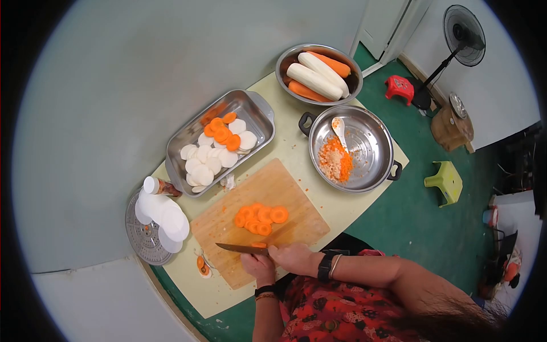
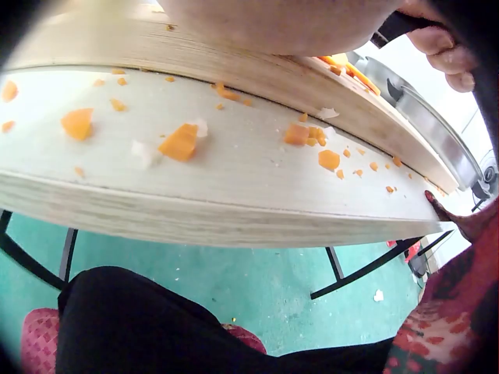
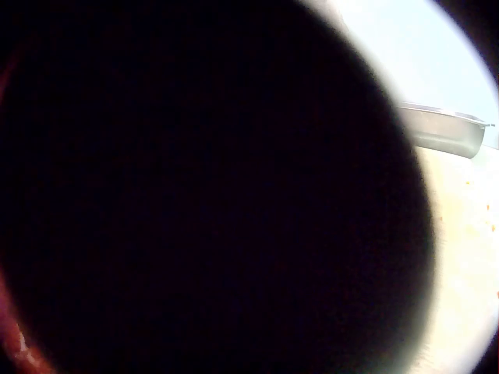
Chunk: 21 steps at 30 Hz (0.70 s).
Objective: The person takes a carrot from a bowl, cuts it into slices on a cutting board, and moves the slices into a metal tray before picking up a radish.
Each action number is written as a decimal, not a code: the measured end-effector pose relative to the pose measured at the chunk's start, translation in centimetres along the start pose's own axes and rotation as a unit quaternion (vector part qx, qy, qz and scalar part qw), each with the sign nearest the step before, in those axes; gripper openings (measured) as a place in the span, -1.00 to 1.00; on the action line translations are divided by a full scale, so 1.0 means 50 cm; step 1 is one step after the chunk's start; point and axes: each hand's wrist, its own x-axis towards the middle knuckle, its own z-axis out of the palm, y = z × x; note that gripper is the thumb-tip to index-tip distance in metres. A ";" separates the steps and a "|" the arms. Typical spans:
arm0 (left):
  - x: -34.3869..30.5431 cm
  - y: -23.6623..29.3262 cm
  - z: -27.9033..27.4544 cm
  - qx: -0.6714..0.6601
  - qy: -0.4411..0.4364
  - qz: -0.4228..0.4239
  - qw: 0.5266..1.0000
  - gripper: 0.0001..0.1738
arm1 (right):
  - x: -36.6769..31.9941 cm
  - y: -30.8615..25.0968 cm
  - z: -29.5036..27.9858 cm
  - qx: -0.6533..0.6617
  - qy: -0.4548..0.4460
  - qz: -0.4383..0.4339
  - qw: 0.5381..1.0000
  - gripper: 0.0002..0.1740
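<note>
Over the near part of the wooden cutting board [image 1: 302,211], my right hand [image 1: 293,258] grips a kitchen knife [image 1: 233,248] by its handle. The blade points left across the board. Right behind the blade, my left hand [image 1: 258,267] holds a carrot piece [image 1: 259,244] with curled fingers; the hand and blade hide part of it. A cluster of carrot slices [image 1: 262,218] lies farther up the board. In the left wrist view, the left hand [image 2: 281,23] fills the top edge, and the black knife handle [image 2: 398,28] shows beside the right fingers [image 2: 437,51]. The right wrist view is mostly dark.
A metal tray [image 1: 265,108] holds white and orange slices. Beyond stand a bowl [image 1: 359,74] of whole vegetables and a pan [image 1: 370,145] with minced bits and a spoon [image 1: 339,130]. White rounds [image 1: 171,222] lie on a perforated plate [image 1: 145,242] near a jar [image 1: 162,187]. Scraps [image 2: 181,142] dot the table edge.
</note>
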 end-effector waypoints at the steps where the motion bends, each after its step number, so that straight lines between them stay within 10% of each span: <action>1: 0.000 0.000 0.000 0.004 -0.007 -0.009 1.000 -0.69 | 0.001 -0.001 0.001 -0.005 -0.005 0.004 1.000 -0.89; 21: -0.004 -0.029 0.004 0.023 -0.024 -0.006 0.999 -0.76 | 0.046 -0.006 -0.005 0.022 -0.112 0.042 0.993 -0.85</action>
